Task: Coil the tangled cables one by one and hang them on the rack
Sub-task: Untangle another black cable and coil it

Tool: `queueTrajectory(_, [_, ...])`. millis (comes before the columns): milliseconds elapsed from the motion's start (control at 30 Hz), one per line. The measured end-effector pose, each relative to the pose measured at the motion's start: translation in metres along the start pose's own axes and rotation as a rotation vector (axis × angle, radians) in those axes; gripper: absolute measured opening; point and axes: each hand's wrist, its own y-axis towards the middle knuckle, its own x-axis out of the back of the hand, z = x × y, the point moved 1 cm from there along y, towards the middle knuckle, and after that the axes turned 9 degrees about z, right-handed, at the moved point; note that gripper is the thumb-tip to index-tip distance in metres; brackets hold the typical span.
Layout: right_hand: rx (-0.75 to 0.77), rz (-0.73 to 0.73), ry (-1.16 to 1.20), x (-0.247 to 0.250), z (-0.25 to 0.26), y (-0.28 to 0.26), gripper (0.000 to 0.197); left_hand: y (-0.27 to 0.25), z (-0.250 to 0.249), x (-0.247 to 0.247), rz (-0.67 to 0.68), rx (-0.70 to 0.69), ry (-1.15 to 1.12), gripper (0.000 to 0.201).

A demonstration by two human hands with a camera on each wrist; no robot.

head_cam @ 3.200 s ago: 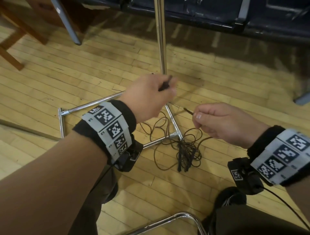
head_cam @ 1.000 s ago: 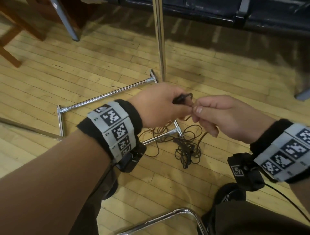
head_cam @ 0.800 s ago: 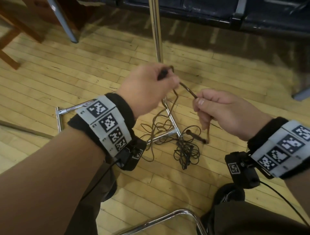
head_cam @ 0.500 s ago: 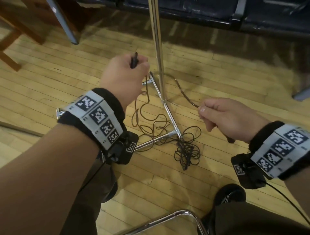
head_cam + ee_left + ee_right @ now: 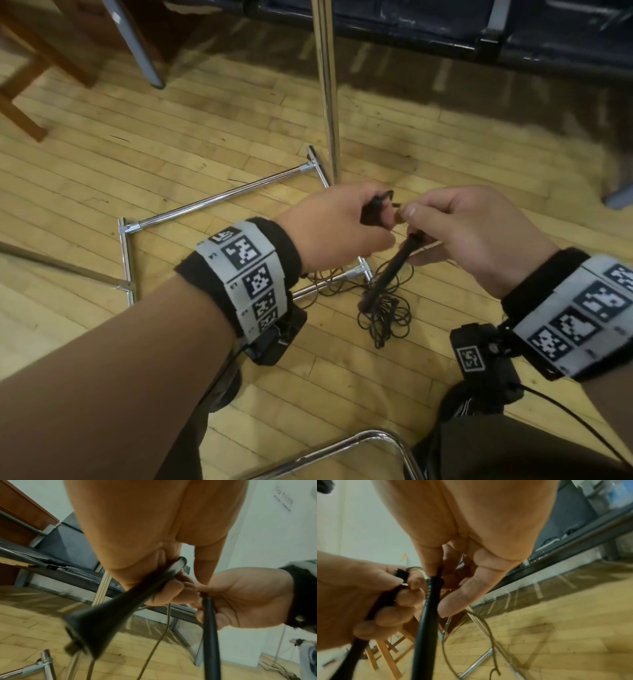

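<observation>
A thin dark cable runs between my two hands, which meet above the floor. My left hand grips one black plug end of the cable in curled fingers. My right hand pinches the other black rod-like end, which hangs down below the fingers. The rest of the cable lies in a tangled pile on the wooden floor, beside the chrome rack base. The rack's upright pole rises just behind my hands.
A dark bench runs along the back. Wooden furniture legs and a grey metal leg stand at the far left. A chrome chair tube curves at the bottom, next to my shoe.
My left hand, raised to the left half a second ago, has come back down and right to meet the right hand. The cable loop between them has closed.
</observation>
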Motion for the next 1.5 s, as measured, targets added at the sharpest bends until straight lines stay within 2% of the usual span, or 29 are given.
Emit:
queueTrajectory(133, [-0.022,-0.004,0.260,-0.008,0.005,-0.003,0.020,0.001,-0.007,-0.007,0.043,0.007,0.095,0.038])
queueTrajectory(300, [-0.074,-0.059,0.538,-0.008,0.008,-0.002,0.015,0.002,-0.011,-0.008,-0.012,0.020,0.204,0.035])
queueTrajectory(367, [-0.080,-0.065,0.548,-0.011,0.009,-0.002,0.014,0.003,-0.010,-0.009,0.000,0.016,0.217,0.029])
queueTrajectory(433, [-0.075,-0.065,0.416,-0.013,0.009,-0.002,0.011,0.003,-0.009,-0.012,0.042,0.038,0.254,0.026])
queueTrajectory(500, [-0.049,-0.097,0.148,-0.012,0.008,-0.003,0.008,0.002,-0.006,-0.012,0.070,0.073,0.264,0.024])
queueTrajectory(567, [-0.006,-0.124,-0.164,-0.007,0.005,-0.002,0.024,0.000,-0.003,-0.010,0.102,0.084,0.232,0.021])
queueTrajectory(667, [0.072,0.028,-0.374,-0.004,0.004,-0.001,0.057,-0.003,-0.003,-0.009,0.182,0.056,0.108,0.026])
queueTrajectory(733, [0.064,0.158,-0.373,-0.004,0.003,-0.002,0.063,-0.005,-0.005,-0.009,0.207,0.035,0.067,0.026])
queueTrajectory(867, [0.020,0.242,-0.384,-0.009,0.003,-0.005,0.039,-0.005,-0.006,0.000,0.085,0.008,0.099,0.023])
queueTrajectory(1000, [0.068,0.235,-0.312,-0.011,0.010,-0.005,0.015,-0.002,0.001,0.013,-0.191,0.061,0.148,0.014])
queueTrajectory(1067, [0.102,0.246,-0.255,-0.014,0.014,-0.005,0.010,0.000,0.005,0.019,-0.347,0.077,0.056,0.013])
queueTrajectory(1133, [0.116,0.238,-0.243,-0.016,0.014,-0.003,0.009,0.000,0.005,0.022,-0.442,0.056,-0.061,0.013])
queueTrajectory(1233, [0.083,0.196,-0.233,-0.021,0.009,0.000,0.018,0.002,0.000,0.013,-0.428,-0.028,-0.186,0.022])
queueTrajectory(1367, [-0.001,0.078,-0.198,-0.024,0.000,0.003,0.019,0.005,-0.008,0.001,-0.341,-0.108,-0.354,0.022])
queueTrajectory(1500, [-0.004,0.036,-0.092,-0.021,0.000,0.004,0.036,0.005,-0.013,0.003,-0.361,-0.227,-0.546,0.021])
